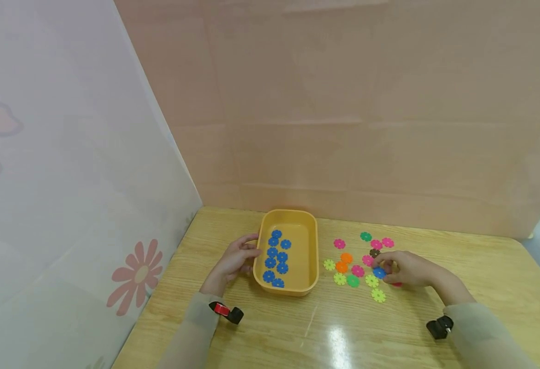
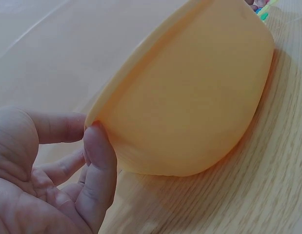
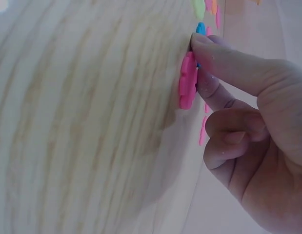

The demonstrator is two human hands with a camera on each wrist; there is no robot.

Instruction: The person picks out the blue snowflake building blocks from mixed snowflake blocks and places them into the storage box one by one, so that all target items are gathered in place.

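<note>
My left hand (image 1: pixel 234 260) is at the left side of a yellow plastic tray (image 1: pixel 316 256), pinching its rim between thumb and forefinger, as the left wrist view shows close up. Inside the tray lie several blue flower-shaped discs (image 1: pixel 282 268), mostly along its left half. Over the loose discs on the right, my right hand (image 1: pixel 408 268) has its thumb and forefinger around a blue flower disc (image 1: pixel 379 272), low at the table. A pink disc (image 3: pixel 188 80) lies right beside those fingertips, partly covered by the hand in the head view.
Around the right hand lie pink (image 1: pixel 357 270), yellow (image 1: pixel 378 295), orange (image 1: pixel 341 267), green (image 1: pixel 366 236) and dark brown (image 1: pixel 374 253) discs on the wooden table (image 1: pixel 270 333). A pinkish sheet (image 1: pixel 344 102) rises behind the table, and a wall with painted flowers (image 1: pixel 81 154) stands at left.
</note>
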